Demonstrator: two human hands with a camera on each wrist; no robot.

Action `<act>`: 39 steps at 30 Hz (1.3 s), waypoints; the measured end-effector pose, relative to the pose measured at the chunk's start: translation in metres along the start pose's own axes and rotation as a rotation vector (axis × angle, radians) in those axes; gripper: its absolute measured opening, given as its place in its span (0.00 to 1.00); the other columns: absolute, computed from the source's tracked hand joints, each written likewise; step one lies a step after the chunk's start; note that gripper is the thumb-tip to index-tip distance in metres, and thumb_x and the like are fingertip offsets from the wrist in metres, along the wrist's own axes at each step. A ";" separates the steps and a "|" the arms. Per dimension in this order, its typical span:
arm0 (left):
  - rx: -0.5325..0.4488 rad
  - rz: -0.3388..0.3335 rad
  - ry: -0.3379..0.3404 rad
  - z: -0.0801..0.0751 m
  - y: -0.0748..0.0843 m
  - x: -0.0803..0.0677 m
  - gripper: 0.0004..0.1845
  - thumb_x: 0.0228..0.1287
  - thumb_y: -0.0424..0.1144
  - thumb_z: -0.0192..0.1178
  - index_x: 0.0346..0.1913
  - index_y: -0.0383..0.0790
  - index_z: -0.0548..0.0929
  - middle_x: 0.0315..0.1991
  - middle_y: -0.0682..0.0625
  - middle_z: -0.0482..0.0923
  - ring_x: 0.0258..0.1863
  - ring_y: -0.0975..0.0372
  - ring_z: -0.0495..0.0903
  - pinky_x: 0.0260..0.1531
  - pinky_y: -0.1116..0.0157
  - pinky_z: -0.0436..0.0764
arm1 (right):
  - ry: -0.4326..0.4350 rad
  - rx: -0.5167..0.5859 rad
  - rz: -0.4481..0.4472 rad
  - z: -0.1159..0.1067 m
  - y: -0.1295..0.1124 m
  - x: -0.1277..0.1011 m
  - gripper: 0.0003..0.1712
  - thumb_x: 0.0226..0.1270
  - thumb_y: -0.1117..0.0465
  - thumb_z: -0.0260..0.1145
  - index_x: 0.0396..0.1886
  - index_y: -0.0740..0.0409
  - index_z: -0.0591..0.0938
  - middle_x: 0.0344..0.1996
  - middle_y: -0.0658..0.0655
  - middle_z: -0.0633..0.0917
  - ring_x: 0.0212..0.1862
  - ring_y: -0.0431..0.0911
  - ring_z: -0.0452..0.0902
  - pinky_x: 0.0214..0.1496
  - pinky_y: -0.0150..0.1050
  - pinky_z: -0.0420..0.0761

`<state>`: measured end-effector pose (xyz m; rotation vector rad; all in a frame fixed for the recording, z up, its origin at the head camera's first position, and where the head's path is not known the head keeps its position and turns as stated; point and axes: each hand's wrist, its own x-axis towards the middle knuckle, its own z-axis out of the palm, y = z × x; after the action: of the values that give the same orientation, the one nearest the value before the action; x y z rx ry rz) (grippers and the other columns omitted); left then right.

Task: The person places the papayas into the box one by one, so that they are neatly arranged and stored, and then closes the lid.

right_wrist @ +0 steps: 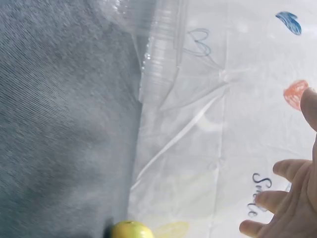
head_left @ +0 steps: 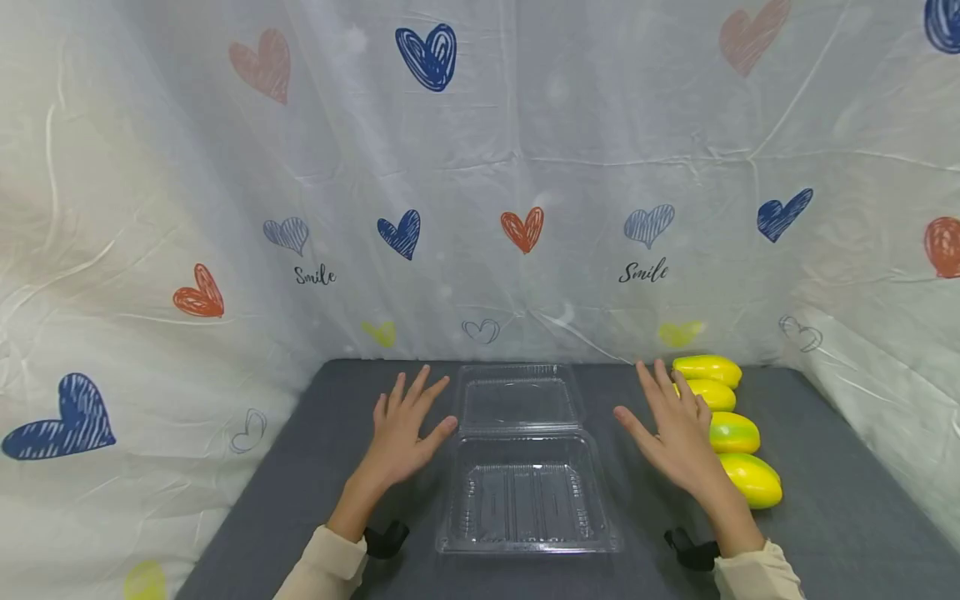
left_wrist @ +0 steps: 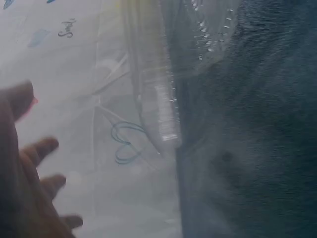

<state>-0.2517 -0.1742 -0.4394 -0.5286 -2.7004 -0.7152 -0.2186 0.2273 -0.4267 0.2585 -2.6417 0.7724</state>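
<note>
A clear plastic clamshell box [head_left: 528, 500] lies opened out on the grey table, its lid [head_left: 517, 398] folded back toward the curtain. To its left my left hand [head_left: 405, 437] hovers with fingers spread, holding nothing; in the left wrist view the same hand [left_wrist: 29, 178] shows at the left edge. My right hand [head_left: 675, 433] is raised on the box's other side, fingers spread and nothing in them. Just beyond that hand, several yellow mangoes [head_left: 750, 481] with greenish patches stand in a column, partly hidden by it. One yellow fruit [right_wrist: 131, 230] peeks in at the bottom of the right wrist view.
A grey cloth [head_left: 300, 508] covers the table. Behind it and at both sides hangs a white curtain [head_left: 450, 175] printed with hearts and "Smile". Black straps [head_left: 386, 540] circle both wrists.
</note>
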 end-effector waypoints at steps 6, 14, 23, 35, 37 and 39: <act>-0.143 0.064 -0.120 0.006 -0.011 -0.012 0.37 0.72 0.57 0.59 0.80 0.57 0.61 0.84 0.49 0.45 0.82 0.38 0.39 0.68 0.24 0.41 | -0.049 0.059 0.027 0.006 0.003 -0.007 0.48 0.76 0.40 0.59 0.84 0.53 0.49 0.82 0.69 0.46 0.81 0.71 0.36 0.69 0.79 0.38; -0.253 0.096 -0.292 0.015 -0.023 -0.027 0.42 0.68 0.51 0.65 0.81 0.53 0.58 0.84 0.46 0.46 0.81 0.35 0.37 0.64 0.19 0.44 | -0.058 0.074 0.037 0.004 0.001 -0.008 0.49 0.75 0.39 0.59 0.84 0.52 0.49 0.83 0.68 0.45 0.81 0.71 0.37 0.70 0.77 0.38; -0.336 0.150 -0.338 0.021 -0.028 -0.038 0.42 0.63 0.51 0.69 0.78 0.51 0.64 0.82 0.47 0.53 0.80 0.32 0.39 0.63 0.18 0.46 | -0.068 0.077 0.032 0.005 0.001 -0.008 0.48 0.76 0.40 0.59 0.83 0.53 0.51 0.82 0.69 0.46 0.80 0.72 0.39 0.70 0.77 0.38; -0.325 0.151 -0.290 0.020 -0.024 -0.041 0.37 0.62 0.54 0.70 0.73 0.51 0.73 0.80 0.54 0.61 0.81 0.36 0.43 0.64 0.20 0.49 | -0.082 0.064 0.027 0.012 0.002 -0.011 0.46 0.75 0.40 0.59 0.83 0.53 0.54 0.81 0.69 0.51 0.79 0.72 0.43 0.70 0.76 0.41; -0.326 0.147 -0.287 0.020 -0.024 -0.041 0.37 0.62 0.53 0.70 0.73 0.52 0.73 0.80 0.55 0.61 0.81 0.37 0.44 0.63 0.20 0.49 | -0.089 0.067 0.022 0.012 0.003 -0.012 0.45 0.75 0.40 0.59 0.82 0.53 0.55 0.81 0.69 0.53 0.79 0.72 0.44 0.70 0.76 0.42; -0.325 0.140 -0.286 0.020 -0.024 -0.041 0.36 0.62 0.52 0.71 0.73 0.53 0.73 0.79 0.56 0.62 0.81 0.37 0.45 0.64 0.20 0.50 | -0.100 0.071 0.019 0.012 0.004 -0.012 0.44 0.75 0.40 0.60 0.82 0.53 0.58 0.80 0.69 0.55 0.79 0.72 0.45 0.69 0.76 0.43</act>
<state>-0.2292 -0.1939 -0.4814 -0.9540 -2.7762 -1.1228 -0.2122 0.2246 -0.4427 0.2990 -2.7164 0.8829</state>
